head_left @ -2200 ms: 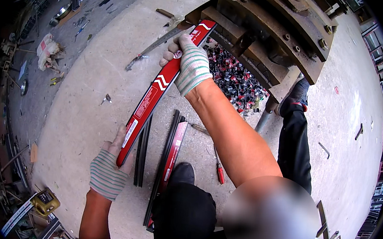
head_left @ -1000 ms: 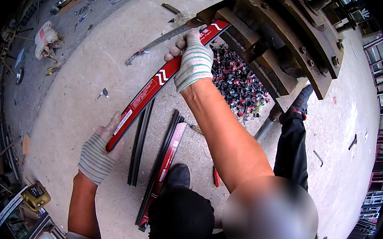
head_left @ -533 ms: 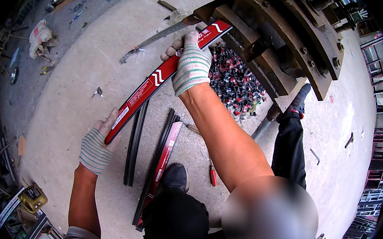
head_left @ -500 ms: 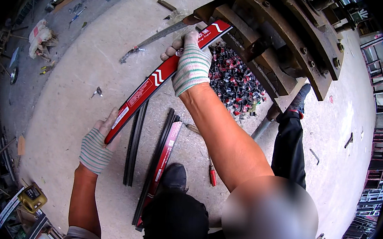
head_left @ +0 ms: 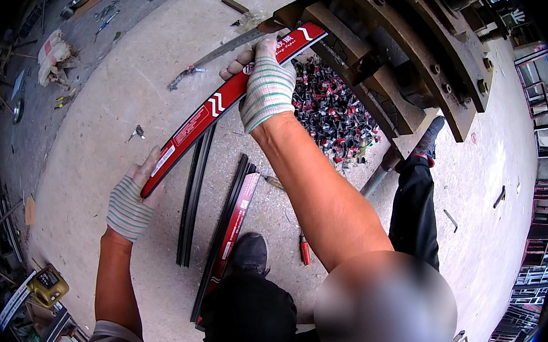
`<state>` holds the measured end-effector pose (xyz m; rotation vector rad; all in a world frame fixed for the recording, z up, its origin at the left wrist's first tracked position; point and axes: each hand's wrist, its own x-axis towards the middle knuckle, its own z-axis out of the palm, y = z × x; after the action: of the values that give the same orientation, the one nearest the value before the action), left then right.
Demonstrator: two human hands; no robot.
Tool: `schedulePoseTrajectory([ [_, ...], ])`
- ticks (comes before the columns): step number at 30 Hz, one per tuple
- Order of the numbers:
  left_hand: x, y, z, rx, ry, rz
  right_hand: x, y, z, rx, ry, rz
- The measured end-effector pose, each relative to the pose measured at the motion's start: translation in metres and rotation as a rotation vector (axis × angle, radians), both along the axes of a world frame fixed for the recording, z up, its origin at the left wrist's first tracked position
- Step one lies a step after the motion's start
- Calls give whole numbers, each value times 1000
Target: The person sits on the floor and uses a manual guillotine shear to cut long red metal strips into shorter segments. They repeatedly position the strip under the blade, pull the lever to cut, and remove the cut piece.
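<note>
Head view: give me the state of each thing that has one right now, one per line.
red strip: off the floor, tilted, held at both ends, far end at the machine.
left hand: gloved, closed on the strip's near end.
right hand: gloved, closed on the strip near its far end.
dark strips: lying flat on the concrete.
pile of small red and black pieces: heaped loose under the steel machine.

A long strip (head_left: 227, 104) spans from the left hand (head_left: 131, 200) up to the right hand (head_left: 266, 84), with loose strips (head_left: 228, 232) on the floor (head_left: 106, 128) between them.
</note>
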<state>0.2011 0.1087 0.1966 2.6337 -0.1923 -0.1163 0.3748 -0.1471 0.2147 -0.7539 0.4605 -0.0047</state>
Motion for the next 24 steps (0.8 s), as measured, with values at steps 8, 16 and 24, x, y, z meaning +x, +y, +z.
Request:
schedulePoseTrajectory([
  [8,17,11,36,40,9,-34,12,9,16,51,91,-121],
  [16,16,2,76,49,23,-41,17,9,22,122,139,-138],
  [24,17,-49,79,40,0,-64,32,-37,26,88,65,-67],
])
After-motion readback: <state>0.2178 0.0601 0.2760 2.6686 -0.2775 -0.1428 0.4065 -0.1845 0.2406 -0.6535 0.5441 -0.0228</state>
